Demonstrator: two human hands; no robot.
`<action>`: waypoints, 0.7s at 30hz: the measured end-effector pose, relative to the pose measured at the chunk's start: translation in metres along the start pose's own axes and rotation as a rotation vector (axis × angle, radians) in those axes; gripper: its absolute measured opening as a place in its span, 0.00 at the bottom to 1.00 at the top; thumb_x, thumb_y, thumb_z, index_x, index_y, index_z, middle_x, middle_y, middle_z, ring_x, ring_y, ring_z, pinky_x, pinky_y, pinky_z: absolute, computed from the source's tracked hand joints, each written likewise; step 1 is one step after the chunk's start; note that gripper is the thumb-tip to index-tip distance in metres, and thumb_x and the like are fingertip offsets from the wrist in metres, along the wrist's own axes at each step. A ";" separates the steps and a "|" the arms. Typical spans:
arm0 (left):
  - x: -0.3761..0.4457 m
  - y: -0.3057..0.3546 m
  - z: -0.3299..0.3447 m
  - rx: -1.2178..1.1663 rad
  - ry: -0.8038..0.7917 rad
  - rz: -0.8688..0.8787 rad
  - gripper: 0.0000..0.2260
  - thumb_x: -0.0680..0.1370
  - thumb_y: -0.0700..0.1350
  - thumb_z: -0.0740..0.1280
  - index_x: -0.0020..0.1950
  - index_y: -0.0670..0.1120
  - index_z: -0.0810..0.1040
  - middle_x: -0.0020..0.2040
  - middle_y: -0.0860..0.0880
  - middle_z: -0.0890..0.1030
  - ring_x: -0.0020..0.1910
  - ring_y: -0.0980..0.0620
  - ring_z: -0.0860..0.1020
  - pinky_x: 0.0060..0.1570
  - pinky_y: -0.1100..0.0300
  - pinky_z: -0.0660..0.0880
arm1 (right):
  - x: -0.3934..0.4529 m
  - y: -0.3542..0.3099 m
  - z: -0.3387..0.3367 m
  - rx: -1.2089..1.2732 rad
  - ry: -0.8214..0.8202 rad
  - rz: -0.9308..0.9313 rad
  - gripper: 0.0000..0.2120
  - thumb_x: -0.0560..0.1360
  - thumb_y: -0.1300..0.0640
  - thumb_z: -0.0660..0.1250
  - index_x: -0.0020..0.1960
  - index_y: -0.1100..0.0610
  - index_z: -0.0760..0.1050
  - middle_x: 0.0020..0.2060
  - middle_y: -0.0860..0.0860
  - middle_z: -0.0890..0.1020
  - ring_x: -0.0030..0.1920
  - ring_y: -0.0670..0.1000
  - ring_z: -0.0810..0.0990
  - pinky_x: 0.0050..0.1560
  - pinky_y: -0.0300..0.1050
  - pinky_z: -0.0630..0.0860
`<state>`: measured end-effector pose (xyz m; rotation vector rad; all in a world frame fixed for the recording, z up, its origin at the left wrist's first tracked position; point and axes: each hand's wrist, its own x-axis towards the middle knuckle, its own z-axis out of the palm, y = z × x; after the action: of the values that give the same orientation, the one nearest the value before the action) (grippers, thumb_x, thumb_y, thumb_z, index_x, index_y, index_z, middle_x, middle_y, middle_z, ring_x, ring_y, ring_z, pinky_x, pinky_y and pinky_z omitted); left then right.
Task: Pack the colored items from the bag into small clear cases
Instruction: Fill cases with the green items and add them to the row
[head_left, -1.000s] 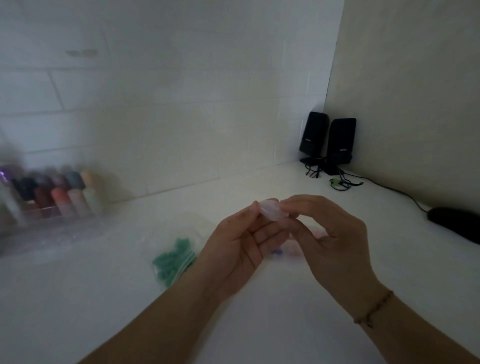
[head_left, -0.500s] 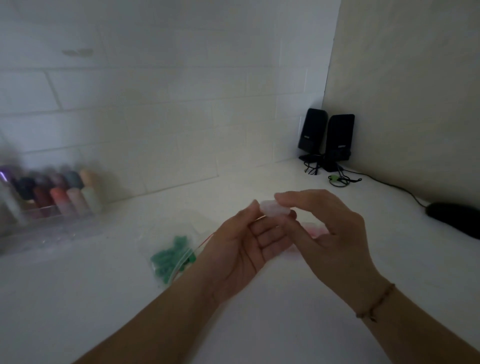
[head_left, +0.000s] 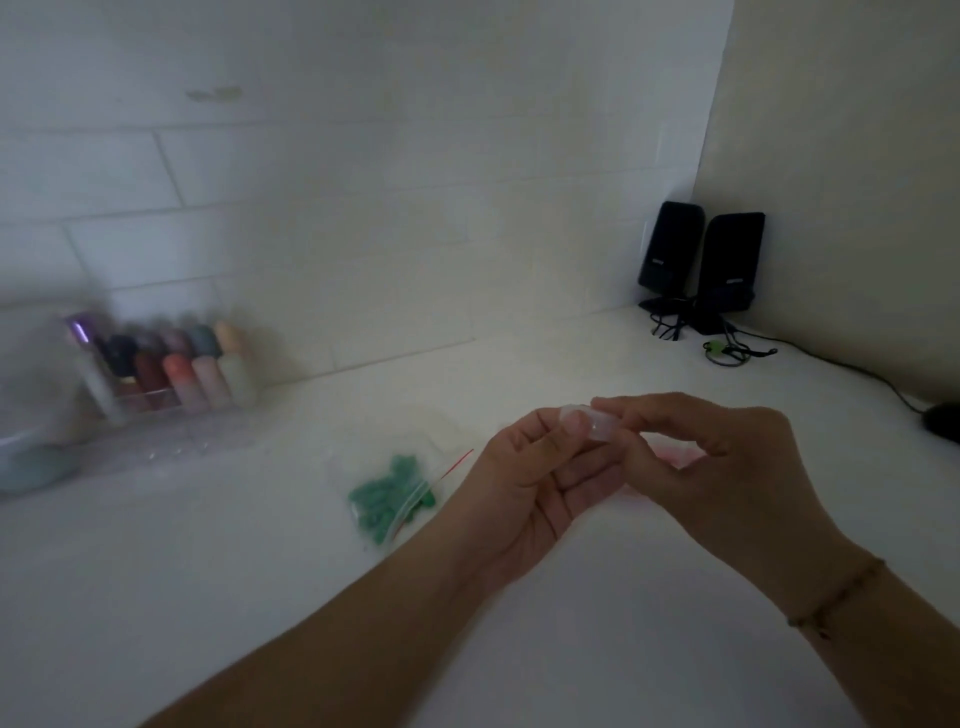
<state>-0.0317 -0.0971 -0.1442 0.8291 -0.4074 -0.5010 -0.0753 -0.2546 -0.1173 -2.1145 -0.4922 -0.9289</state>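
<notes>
Clear case (head_left: 589, 423) stays pinched between left hand (head_left: 535, 483) and right hand (head_left: 727, 467), barely shifted; both grips closed on it, green bag (head_left: 395, 493) untouched on desk (head_left: 208, 571).

Dim, soft, blurred at left.

It looked like a home desk corner, dimly lit and used for small crafts. A white tabletop (head_left: 208, 597) met a wall of pale painted brick. Two black computer speakers (head_left: 701, 265) stood in the far corner with tangled cables, and a dark computer mouse (head_left: 943, 422) lay at the right edge. On the left a clear organiser (head_left: 171, 410) held rows of small coloured bottles (head_left: 192, 364), blurred in this view.
</notes>
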 end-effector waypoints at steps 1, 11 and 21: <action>-0.001 0.000 0.000 0.003 -0.008 -0.001 0.36 0.68 0.51 0.78 0.66 0.31 0.69 0.63 0.29 0.73 0.59 0.39 0.77 0.58 0.52 0.78 | -0.001 0.000 0.000 -0.007 0.003 0.013 0.07 0.70 0.53 0.71 0.47 0.45 0.81 0.41 0.41 0.85 0.41 0.40 0.84 0.40 0.43 0.80; -0.019 0.012 0.015 0.422 -0.288 -0.161 0.13 0.77 0.28 0.62 0.53 0.42 0.81 0.46 0.51 0.82 0.48 0.56 0.80 0.58 0.56 0.76 | 0.001 -0.015 0.003 0.144 0.017 0.073 0.05 0.74 0.48 0.69 0.42 0.47 0.80 0.36 0.40 0.84 0.32 0.43 0.83 0.29 0.40 0.78; -0.033 0.115 -0.041 0.152 0.291 0.172 0.04 0.73 0.45 0.65 0.45 0.45 0.74 0.35 0.47 0.76 0.32 0.50 0.74 0.35 0.59 0.74 | -0.016 -0.032 0.029 -0.091 -0.312 -0.377 0.07 0.76 0.50 0.66 0.49 0.48 0.81 0.51 0.39 0.82 0.41 0.29 0.76 0.37 0.30 0.73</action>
<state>-0.0071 0.0117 -0.0851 0.9877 -0.2462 -0.1861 -0.0917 -0.2126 -0.1268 -2.3065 -1.0532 -0.8356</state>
